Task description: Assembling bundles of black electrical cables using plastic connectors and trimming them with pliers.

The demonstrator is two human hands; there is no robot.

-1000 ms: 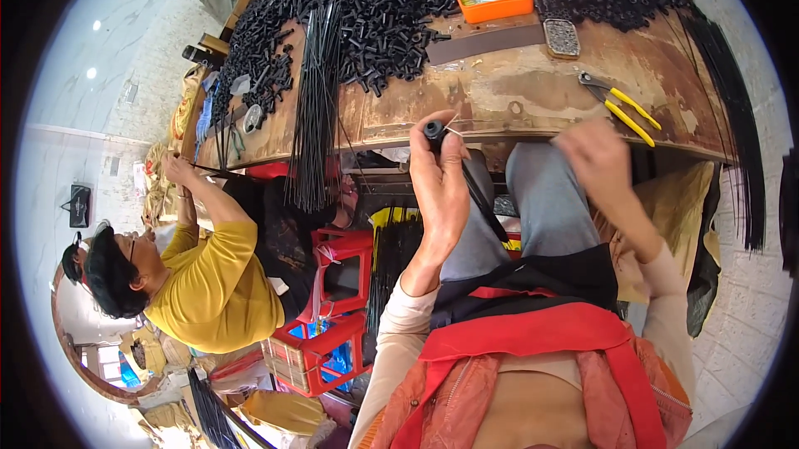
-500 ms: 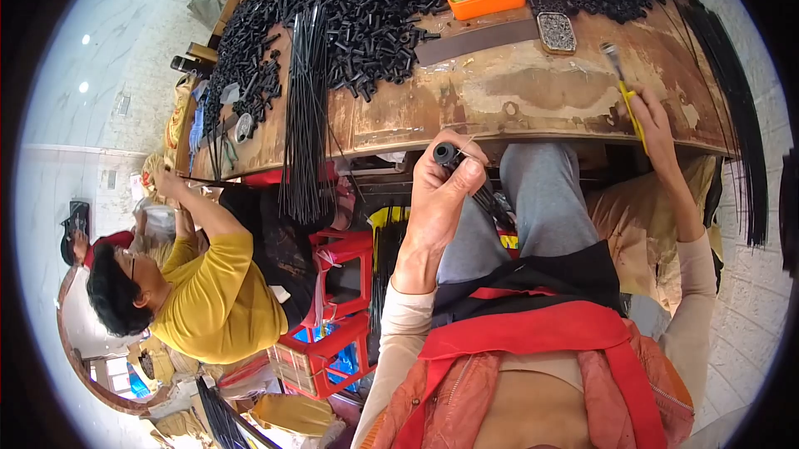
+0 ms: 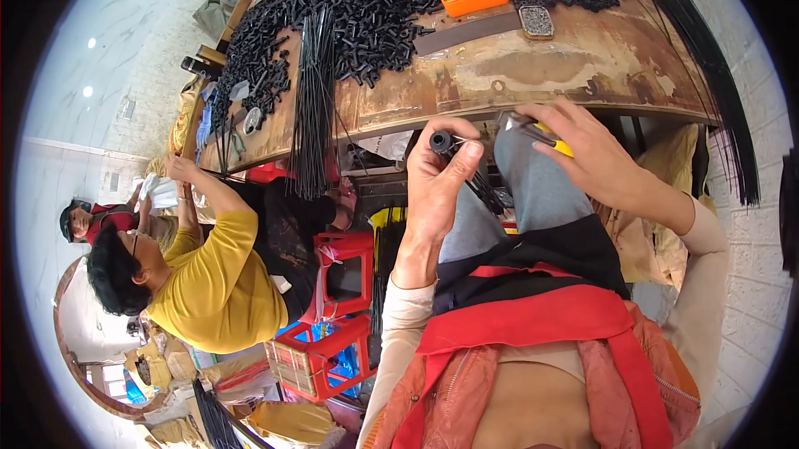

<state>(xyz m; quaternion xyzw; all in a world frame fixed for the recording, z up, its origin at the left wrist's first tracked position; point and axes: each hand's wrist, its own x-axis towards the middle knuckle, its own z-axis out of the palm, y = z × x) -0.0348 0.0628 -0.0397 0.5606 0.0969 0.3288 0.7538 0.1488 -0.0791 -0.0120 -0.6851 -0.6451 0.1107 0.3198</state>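
Note:
Above my lap, close to the table's front edge, my left hand (image 3: pixel 434 187) is closed around a short black tube (image 3: pixel 441 142), its round open end facing up. A thin light pin or nail shows by the thumb and forefinger. Thin black rods (image 3: pixel 483 191) run down below this hand. My right hand (image 3: pixel 595 153) grips a hammer (image 3: pixel 518 127) with a metal head and a yellow handle. The head points left and sits a short gap to the right of the tube, not touching it. Fingers partly cover the handle.
The worn wooden table (image 3: pixel 466 95) bears a large pile of black tubular parts (image 3: pixel 366 0), an orange box (image 3: pixel 474 4), a small tin of metal bits (image 3: pixel 536 22) and a bundle of black rods (image 3: pixel 312 108). A co-worker (image 3: pixel 208 282) sits left, near red stools (image 3: pixel 333 349).
My right hand has brought the hammer leftward from over the table's right side to near my left hand, its head now turned left. My left hand keeps its hold on the tube.

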